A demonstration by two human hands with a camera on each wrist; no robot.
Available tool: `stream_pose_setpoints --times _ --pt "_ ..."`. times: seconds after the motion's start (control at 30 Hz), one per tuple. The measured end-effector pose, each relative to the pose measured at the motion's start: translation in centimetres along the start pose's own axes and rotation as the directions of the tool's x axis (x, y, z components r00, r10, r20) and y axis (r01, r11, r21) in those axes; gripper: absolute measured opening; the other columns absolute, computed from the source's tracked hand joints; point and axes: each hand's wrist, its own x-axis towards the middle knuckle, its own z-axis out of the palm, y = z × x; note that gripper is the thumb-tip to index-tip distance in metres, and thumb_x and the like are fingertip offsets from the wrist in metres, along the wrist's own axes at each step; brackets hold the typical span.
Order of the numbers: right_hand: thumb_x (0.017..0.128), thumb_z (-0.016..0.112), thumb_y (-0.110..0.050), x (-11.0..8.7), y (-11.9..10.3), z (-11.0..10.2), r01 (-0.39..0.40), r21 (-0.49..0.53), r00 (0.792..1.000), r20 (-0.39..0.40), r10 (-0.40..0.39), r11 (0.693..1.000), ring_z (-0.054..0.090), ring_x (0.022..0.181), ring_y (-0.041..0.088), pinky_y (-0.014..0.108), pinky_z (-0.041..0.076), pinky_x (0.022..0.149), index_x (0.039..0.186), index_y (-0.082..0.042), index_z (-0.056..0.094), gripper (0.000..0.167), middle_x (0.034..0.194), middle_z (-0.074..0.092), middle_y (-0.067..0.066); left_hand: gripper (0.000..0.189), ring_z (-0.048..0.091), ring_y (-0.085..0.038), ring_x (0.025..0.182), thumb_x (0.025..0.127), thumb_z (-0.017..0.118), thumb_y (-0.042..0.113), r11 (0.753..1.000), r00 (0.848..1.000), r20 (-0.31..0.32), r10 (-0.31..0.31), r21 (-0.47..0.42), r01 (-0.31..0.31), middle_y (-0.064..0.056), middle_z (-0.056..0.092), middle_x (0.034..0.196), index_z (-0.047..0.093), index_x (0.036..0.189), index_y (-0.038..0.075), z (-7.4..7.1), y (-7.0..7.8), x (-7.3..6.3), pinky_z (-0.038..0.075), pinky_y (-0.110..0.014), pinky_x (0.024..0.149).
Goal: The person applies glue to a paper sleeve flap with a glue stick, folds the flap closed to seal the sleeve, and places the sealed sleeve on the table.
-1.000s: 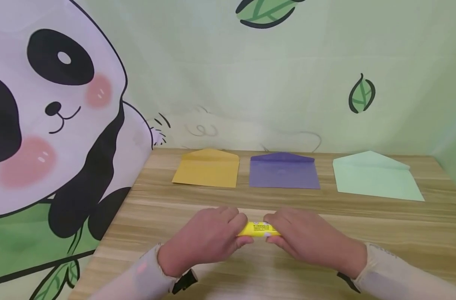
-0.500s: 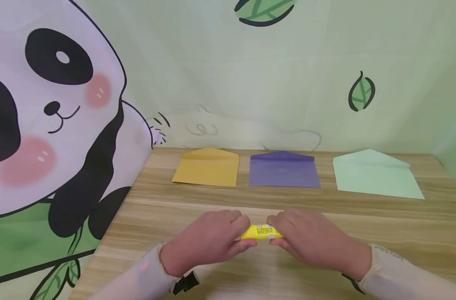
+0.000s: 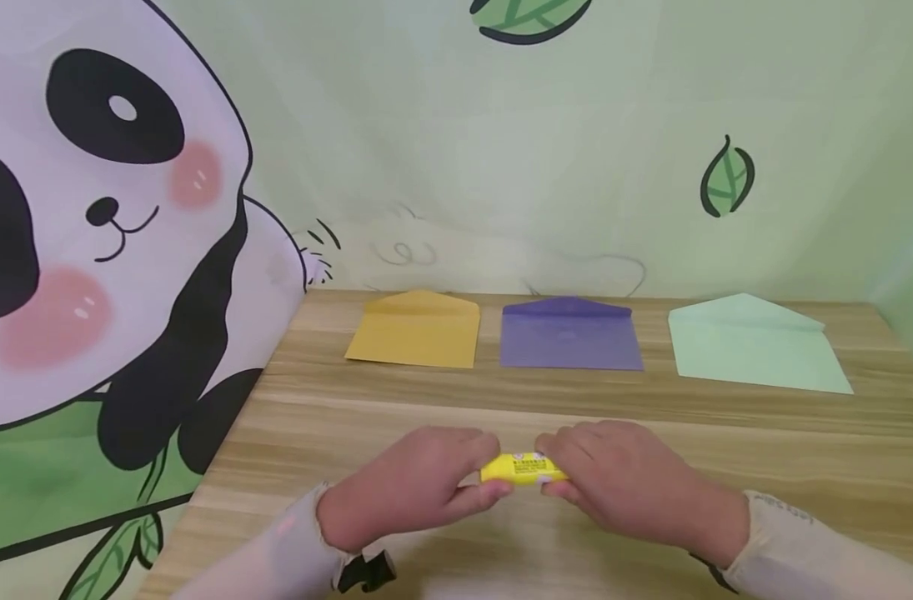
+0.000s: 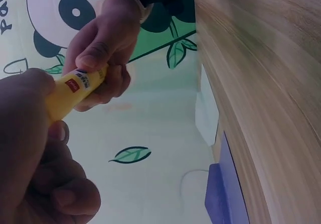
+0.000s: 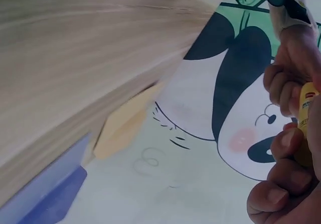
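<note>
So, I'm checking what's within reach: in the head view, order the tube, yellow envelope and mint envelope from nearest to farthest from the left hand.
1. Tube: gripped by the left hand, at that hand's right side.
2. Yellow envelope: beyond the hand, roughly straight ahead.
3. Mint envelope: well off to the right.

wood-grain table (image 3: 306,425), yellow envelope (image 3: 414,340), purple envelope (image 3: 571,343), pale green envelope (image 3: 752,354), in a row

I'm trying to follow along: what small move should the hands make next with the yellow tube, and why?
Probably a gentle outward pull with the left hand. It grips one end of the yellow tube while the right hand grips the other, which suits uncapping, though no cap seam is clear.
</note>
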Motion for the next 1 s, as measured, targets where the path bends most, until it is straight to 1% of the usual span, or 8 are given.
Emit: stream_pose_setpoints --times 0.07,0.17,0.3,0.43,0.57,0.73,0.9,1.0 --pt "0.109 0.030 -0.045 0.2 0.0 -0.2 -0.006 0.015 1.000 0.010 0.006 1.000 0.058 0.072 0.009 0.027 0.053 0.063 0.115 -0.006 0.061 0.049 0.090 0.065 -0.004 0.044 0.032 -0.001 0.056 0.105 0.038 0.054 1.000 1.000 -0.017 -0.021 0.019 0.021 0.011 0.035 0.068 0.047 0.080 0.018 -0.1 0.0 0.0 0.026 -0.012 0.050" --pt "0.108 0.033 -0.044 0.3 0.0 -0.5 -0.014 0.045 1.000 0.029 0.013 0.999 0.055 0.070 0.008 0.026 0.051 0.061 0.115 -0.006 0.060 0.047 0.089 0.063 -0.005 0.045 0.030 -0.003 0.056 0.104 0.038 0.056 0.992 0.999 -0.051 -0.008 0.129 0.014 0.010 0.035 0.070 0.052 0.084 0.018 -0.1 0.1 -0.1 0.024 -0.014 0.048" --pt "0.108 0.036 -0.044 0.2 -0.1 -0.8 -0.017 0.073 0.999 0.038 0.014 0.997 0.051 0.067 0.007 0.024 0.048 0.058 0.115 -0.007 0.059 0.044 0.088 0.061 -0.007 0.047 0.028 -0.005 0.055 0.105 0.034 0.056 0.963 0.991 -0.113 0.074 0.268 -0.042 0.009 0.036 0.070 0.056 0.086 0.019 0.0 0.1 0.1 0.023 -0.017 0.047" --pt "0.107 0.038 -0.043 0.2 0.1 -1.0 -0.035 0.087 0.998 0.050 0.031 0.996 0.051 0.068 0.006 0.024 0.048 0.058 0.115 -0.006 0.058 0.042 0.090 0.062 -0.007 0.049 0.033 -0.006 0.056 0.106 0.030 0.054 0.934 0.979 -0.152 0.134 0.350 -0.074 0.009 0.042 0.070 0.058 0.089 0.017 0.0 0.1 0.6 0.030 -0.019 0.049" --pt "0.107 0.040 -0.042 0.2 0.4 -1.0 -0.060 0.111 0.997 0.057 0.054 0.992 0.052 0.070 0.004 0.025 0.050 0.060 0.116 -0.006 0.059 0.041 0.090 0.062 -0.008 0.044 0.039 -0.008 0.058 0.106 0.035 0.049 0.921 0.983 -0.119 0.140 0.379 -0.085 0.007 0.049 0.073 0.060 0.098 0.014 -0.3 0.1 1.0 0.036 -0.023 0.051" --pt "0.106 0.044 -0.038 0.0 0.7 -0.8 -0.079 0.157 0.994 0.086 0.066 0.984 0.055 0.074 0.005 0.027 0.053 0.066 0.118 -0.005 0.057 0.037 0.094 0.062 -0.007 0.035 0.046 -0.009 0.061 0.102 0.049 0.046 0.917 0.988 -0.069 0.141 0.384 -0.105 0.006 0.054 0.077 0.063 0.105 0.013 -0.3 0.1 1.2 0.042 -0.025 0.052" --pt "0.104 0.053 -0.032 -0.3 0.8 -0.7 -0.163 0.208 0.977 0.172 0.128 0.965 0.060 0.085 0.007 0.032 0.056 0.077 0.122 -0.004 0.057 0.033 0.102 0.063 -0.004 0.031 0.043 -0.008 0.062 0.100 0.056 0.043 0.908 0.989 -0.057 0.136 0.407 -0.101 0.005 0.051 0.078 0.060 0.100 0.013 0.3 0.2 1.6 0.039 -0.022 0.051" --pt "0.103 0.054 -0.031 -0.2 0.9 -0.8 -0.204 0.219 0.965 0.209 0.158 0.954 0.060 0.087 0.007 0.033 0.057 0.079 0.123 -0.004 0.057 0.034 0.103 0.064 -0.003 0.031 0.041 -0.007 0.061 0.099 0.060 0.044 0.903 0.990 -0.052 0.128 0.418 -0.095 0.005 0.050 0.077 0.059 0.099 0.013 0.3 0.1 1.9 0.037 -0.020 0.049"
